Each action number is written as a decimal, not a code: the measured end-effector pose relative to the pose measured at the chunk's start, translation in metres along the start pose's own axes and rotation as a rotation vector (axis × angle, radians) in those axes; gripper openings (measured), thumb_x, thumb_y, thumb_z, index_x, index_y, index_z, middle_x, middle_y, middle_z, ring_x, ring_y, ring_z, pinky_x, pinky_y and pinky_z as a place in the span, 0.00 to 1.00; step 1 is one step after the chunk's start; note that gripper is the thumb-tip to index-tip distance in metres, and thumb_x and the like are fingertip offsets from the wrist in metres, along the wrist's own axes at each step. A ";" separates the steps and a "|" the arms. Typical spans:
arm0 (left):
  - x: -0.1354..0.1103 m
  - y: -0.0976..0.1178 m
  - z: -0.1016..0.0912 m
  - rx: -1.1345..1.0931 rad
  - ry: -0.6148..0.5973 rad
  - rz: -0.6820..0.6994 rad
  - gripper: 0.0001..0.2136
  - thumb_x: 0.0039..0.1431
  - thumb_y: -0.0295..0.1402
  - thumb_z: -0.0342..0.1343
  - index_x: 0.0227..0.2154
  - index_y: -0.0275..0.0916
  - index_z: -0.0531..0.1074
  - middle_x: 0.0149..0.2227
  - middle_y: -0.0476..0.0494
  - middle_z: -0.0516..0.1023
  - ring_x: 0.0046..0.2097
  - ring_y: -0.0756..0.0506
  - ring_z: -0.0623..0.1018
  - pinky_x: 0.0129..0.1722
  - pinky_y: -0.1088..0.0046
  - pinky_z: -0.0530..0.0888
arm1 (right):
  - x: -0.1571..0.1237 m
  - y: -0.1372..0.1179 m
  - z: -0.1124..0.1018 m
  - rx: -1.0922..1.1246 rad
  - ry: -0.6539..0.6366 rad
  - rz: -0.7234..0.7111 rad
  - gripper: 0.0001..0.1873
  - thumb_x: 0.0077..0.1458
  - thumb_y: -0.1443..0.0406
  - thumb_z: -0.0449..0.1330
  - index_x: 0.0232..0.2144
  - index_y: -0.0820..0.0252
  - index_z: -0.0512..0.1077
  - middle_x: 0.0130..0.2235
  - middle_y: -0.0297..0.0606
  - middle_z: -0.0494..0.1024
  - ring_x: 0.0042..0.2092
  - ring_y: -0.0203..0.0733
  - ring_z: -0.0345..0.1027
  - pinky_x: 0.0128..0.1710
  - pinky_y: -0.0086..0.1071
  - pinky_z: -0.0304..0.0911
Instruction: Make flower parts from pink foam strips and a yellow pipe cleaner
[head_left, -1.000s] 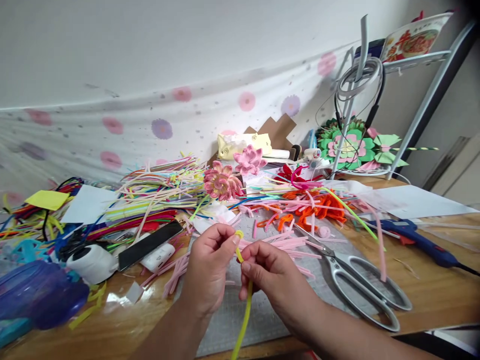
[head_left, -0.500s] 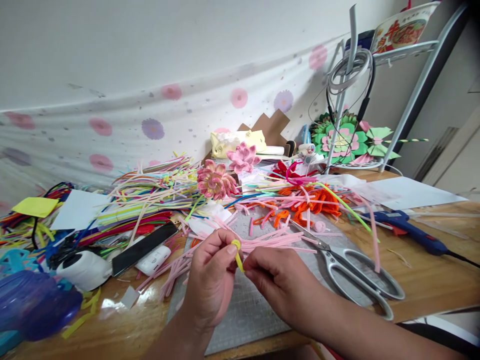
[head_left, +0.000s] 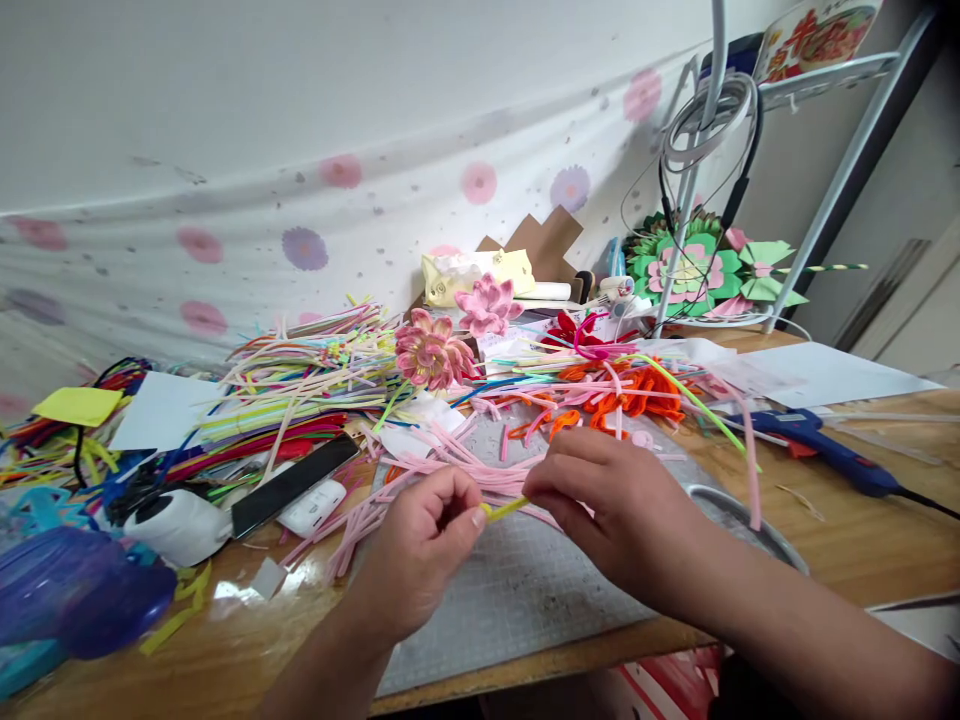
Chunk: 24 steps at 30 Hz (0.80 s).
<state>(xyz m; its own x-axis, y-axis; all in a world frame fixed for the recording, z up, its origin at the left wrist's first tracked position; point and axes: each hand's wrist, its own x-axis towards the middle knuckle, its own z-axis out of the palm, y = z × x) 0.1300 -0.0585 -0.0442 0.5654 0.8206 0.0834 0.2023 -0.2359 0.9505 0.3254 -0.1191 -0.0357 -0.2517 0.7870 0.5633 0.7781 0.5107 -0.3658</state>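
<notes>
Yellow strip (head_left: 510, 506) pinched at both ends of a short span

The left hand (head_left: 431, 550) has thumb and forefinger closed on one part of the yellow strip, with a small yellow nub at the fingertips, too small to tell whether it is curled. The right hand (head_left: 607, 495) is closed on the strip a little to the right, its knuckles up. Between the two grips, a short stretch of strip runs nearly straight above the grey mat (head_left: 517, 610), with the loose pink strips (head_left: 495, 478) just beyond on its far side. Any length past the right fingers is hidden.

The likeliest trouble is a slip: the left grip covers very little of the strip, so a hard pull from the right could drag it out. Pulling too sharply might also kink the strip or strip its fuzz, if it is fuzzy like the others appear.

The right forearm lies across the scissors (head_left: 784, 543), whose blades are hidden behind it; a downward move could knock them or meet an edge. A wide sweep to the right might snag the blue glue gun (head_left: 832, 450) or its cord on the table (head_left: 232, 655), and lowering the hands could scatter the pink strips.
</notes>
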 end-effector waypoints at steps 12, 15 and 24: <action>-0.008 -0.015 0.049 -0.535 -0.257 -0.123 0.05 0.44 0.32 0.57 0.24 0.37 0.67 0.22 0.53 0.60 0.24 0.53 0.57 0.24 0.76 0.57 | 0.010 -0.005 -0.012 -0.119 -0.009 -0.277 0.09 0.56 0.66 0.56 0.39 0.50 0.73 0.46 0.36 0.68 0.48 0.47 0.56 0.50 0.48 0.46; -0.009 -0.019 0.054 -0.755 -0.085 -0.138 0.05 0.46 0.32 0.58 0.24 0.37 0.68 0.21 0.54 0.61 0.22 0.55 0.57 0.23 0.77 0.57 | 0.001 0.002 -0.002 -0.037 0.337 -0.150 0.10 0.54 0.69 0.57 0.40 0.53 0.71 0.46 0.40 0.67 0.48 0.45 0.58 0.47 0.43 0.55; -0.008 -0.024 0.050 -0.673 0.193 -0.045 0.05 0.50 0.32 0.58 0.28 0.38 0.70 0.24 0.52 0.66 0.26 0.53 0.62 0.27 0.77 0.62 | -0.011 -0.008 0.033 0.390 0.172 0.033 0.08 0.55 0.71 0.55 0.34 0.58 0.73 0.31 0.37 0.75 0.33 0.35 0.68 0.32 0.27 0.62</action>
<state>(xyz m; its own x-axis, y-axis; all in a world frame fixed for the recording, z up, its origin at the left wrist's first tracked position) 0.1600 -0.0854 -0.0828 0.4037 0.9144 0.0320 -0.3521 0.1229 0.9278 0.3033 -0.1203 -0.0630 -0.1050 0.7530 0.6496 0.4996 0.6047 -0.6202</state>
